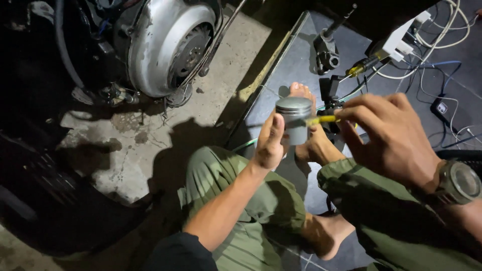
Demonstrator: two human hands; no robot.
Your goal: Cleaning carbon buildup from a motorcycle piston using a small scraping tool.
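My left hand (270, 142) grips a grey metal piston (294, 119) upright, thumb along its side, in the middle of the view. My right hand (386, 133) pinches a thin yellow tool (321, 119) whose tip touches the piston's right side. A dark watch (459, 181) is on my right wrist. I sit with bent knees in green trousers, and a bare foot (309, 135) shows just behind the piston.
A silver engine casing (165, 45) of a scooter stands at the upper left on cracked concrete. On the dark mat (286, 65) to the right lie a yellow-handled screwdriver (364, 65), a black metal part (326, 52), white cables (437, 35) and a power strip (401, 40).
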